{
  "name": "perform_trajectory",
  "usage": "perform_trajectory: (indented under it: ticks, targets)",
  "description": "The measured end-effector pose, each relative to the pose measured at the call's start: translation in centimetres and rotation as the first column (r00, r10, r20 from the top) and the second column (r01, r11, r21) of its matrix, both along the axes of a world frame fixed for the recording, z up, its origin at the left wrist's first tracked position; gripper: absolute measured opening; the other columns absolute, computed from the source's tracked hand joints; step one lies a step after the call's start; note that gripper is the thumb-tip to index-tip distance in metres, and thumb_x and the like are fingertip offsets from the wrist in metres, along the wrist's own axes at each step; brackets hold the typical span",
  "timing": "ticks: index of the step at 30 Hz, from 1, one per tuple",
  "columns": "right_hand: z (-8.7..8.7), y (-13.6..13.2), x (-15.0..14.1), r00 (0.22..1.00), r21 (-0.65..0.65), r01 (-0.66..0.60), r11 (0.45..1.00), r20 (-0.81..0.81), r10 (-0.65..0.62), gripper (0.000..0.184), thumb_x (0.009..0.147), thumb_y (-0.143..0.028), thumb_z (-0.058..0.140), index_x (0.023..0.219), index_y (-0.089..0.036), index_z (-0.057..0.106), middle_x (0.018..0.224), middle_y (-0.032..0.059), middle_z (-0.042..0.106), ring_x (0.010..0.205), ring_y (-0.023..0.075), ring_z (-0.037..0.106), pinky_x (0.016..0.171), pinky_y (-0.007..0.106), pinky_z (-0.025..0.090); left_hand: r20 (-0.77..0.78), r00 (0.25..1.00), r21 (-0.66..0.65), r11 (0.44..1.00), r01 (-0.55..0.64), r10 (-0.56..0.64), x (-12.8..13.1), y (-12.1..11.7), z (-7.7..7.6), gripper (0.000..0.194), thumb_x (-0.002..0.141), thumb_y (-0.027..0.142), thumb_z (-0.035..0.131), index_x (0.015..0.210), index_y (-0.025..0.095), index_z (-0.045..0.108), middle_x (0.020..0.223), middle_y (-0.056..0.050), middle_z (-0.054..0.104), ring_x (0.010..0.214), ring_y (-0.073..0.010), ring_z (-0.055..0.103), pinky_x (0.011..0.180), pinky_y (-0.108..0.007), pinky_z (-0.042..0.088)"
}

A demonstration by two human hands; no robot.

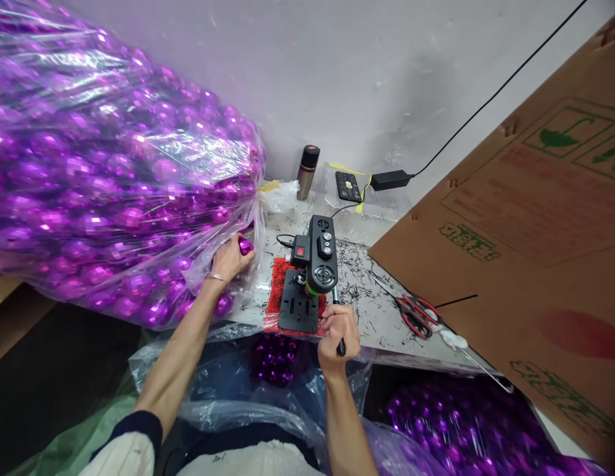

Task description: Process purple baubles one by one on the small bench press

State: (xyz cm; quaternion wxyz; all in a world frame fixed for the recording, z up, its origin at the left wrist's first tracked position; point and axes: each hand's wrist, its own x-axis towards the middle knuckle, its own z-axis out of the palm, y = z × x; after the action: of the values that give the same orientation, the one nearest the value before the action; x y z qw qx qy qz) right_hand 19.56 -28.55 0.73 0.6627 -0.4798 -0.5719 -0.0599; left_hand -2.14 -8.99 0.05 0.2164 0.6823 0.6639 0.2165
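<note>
At ten o'clock bulges a clear bag (188, 158) of purple balls (139, 284). By its loose edge, at nine o'clock from the black machine (323, 254), the left hand (229, 259) pinches one shiny ball (246, 246); snagging film could make it drop. The right hand (339, 332) is curled round a handle (341, 348) (a careless tug might shift the machine). At three o'clock, the carton (485, 277) bears a green umbrella mark (559, 134); its lettering (469, 242) is unreadable.

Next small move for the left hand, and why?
Probably carry the shiny purple ball toward the black lever machine: the left hand holds it at the clear plastic bag, apart from the machine, while the right hand grips the lever.
</note>
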Motion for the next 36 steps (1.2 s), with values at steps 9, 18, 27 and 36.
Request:
perform_trajectory:
  ticks: [9, 18, 27, 36]
  targets:
    - [0.9, -0.1, 0.2, 1.000, -0.017, -0.002, 1.000, -0.016, 0.002, 0.036, 0.104, -0.013, 0.044, 0.069, -0.023, 0.050, 0.063, -0.0041, 0.051, 0.067, 0.0132, 0.060, 0.063, 0.028, 0.045, 0.915, 0.219, -0.390, 0.880, 0.270, 0.338, 3.8, -10.6, -0.7, 0.051, 0.087, 0.062, 0.079, 0.110, 0.018, 0.068, 0.084, -0.003, 0.070, 0.059, -0.0121, 0.064, 0.048, -0.020, 0.045]
    - [1.3, -0.2, 0.4, 0.999, -0.019, 0.019, 1.000, 0.032, -0.019, 0.035, 0.103, -0.013, 0.045, 0.070, -0.024, 0.050, 0.062, -0.0036, 0.053, 0.065, 0.0144, 0.061, 0.060, 0.030, 0.045, 0.788, 0.588, -0.285, 0.955, 0.083, 0.184, 6.9, -12.8, -4.8, 0.073, 0.072, 0.048, 0.092, 0.129, 0.022, 0.054, 0.095, -0.001, 0.076, 0.083, -0.0202, 0.074, 0.079, -0.033, 0.059]
    - [0.9, -0.6, 0.5, 0.998, -0.073, 0.037, 0.997, 0.055, -0.033, 0.033, 0.104, -0.017, 0.043, 0.073, -0.024, 0.051, 0.069, -0.0020, 0.057, 0.066, 0.0141, 0.061, 0.063, 0.030, 0.047, 0.226, 0.870, 0.245, 0.890, 0.384, -0.438, 7.9, -12.5, -6.5, 0.053, 0.090, 0.044, 0.080, 0.136, 0.023, 0.063, 0.116, -0.009, 0.075, 0.110, -0.0296, 0.073, 0.100, -0.045, 0.059]
    - [1.1, -0.5, 0.4, 0.998, -0.050, 0.016, 0.999, 0.058, -0.013, 0.032, 0.103, -0.013, 0.044, 0.074, -0.024, 0.052, 0.069, -0.0027, 0.058, 0.066, 0.0131, 0.061, 0.062, 0.028, 0.046, 0.111, 0.876, 0.164, 0.878, 0.450, -0.470, 8.5, -11.0, -6.4, 0.059, 0.088, 0.051, 0.082, 0.137, 0.024, 0.065, 0.107, -0.007, 0.067, 0.100, -0.0284, 0.070, 0.092, -0.041, 0.058]
